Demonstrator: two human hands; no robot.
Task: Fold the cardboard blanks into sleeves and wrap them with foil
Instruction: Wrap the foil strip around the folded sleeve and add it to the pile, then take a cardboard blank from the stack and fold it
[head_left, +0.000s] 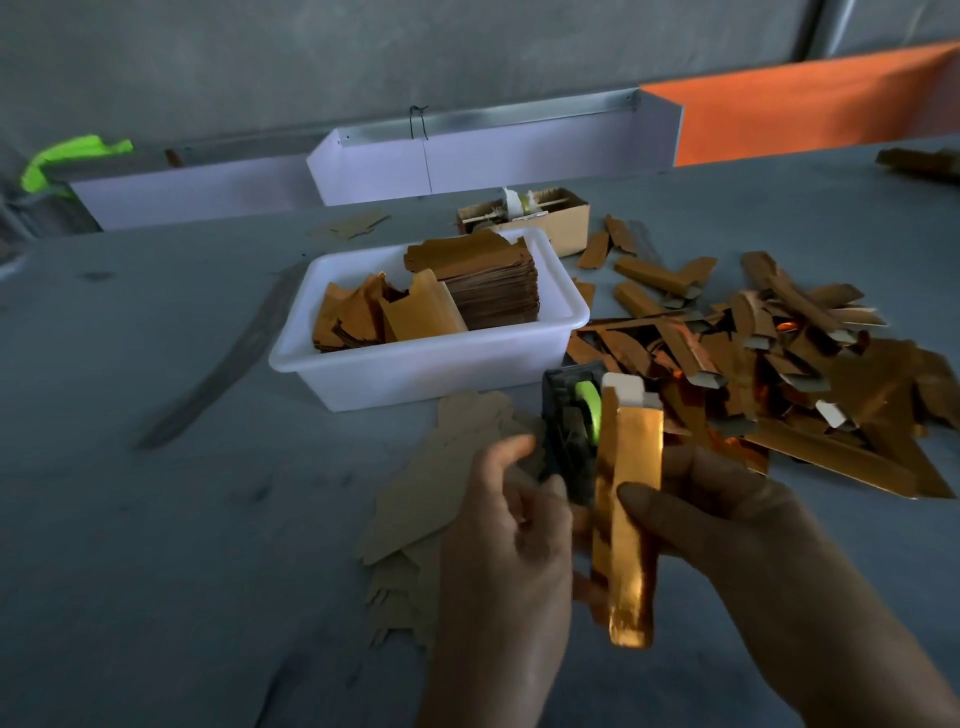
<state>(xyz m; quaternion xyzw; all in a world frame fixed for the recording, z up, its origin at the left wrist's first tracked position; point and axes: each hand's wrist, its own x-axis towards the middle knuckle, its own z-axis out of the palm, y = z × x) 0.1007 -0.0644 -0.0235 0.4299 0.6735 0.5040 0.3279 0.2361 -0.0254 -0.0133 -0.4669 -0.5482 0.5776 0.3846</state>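
I hold a long sleeve (626, 525) wrapped in shiny copper foil upright between my hands. My right hand (727, 525) grips it from the side, thumb pressed on its front face. My left hand (506, 525) is at its other edge, fingers curled and half open; whether they pinch the foil I cannot tell. The sleeve's white cardboard end pokes out at the top.

Just past my hands stands a dark tape dispenser (569, 431) with a green roll in it. Under and to the left of my left hand lie flat brown cardboard blanks (441, 483), fanned out on the grey table (156, 545).

Beyond the dispenser sits a white plastic tub (415, 364). It holds a tall stack of foil sheets (488, 280) at its right end and loose, leaning copper pieces at its left. Behind the tub is a small open cardboard box (545, 221) with sticks and white scraps inside. Past my right hand a loose heap of finished foil sleeves (779, 364) spreads over the table.
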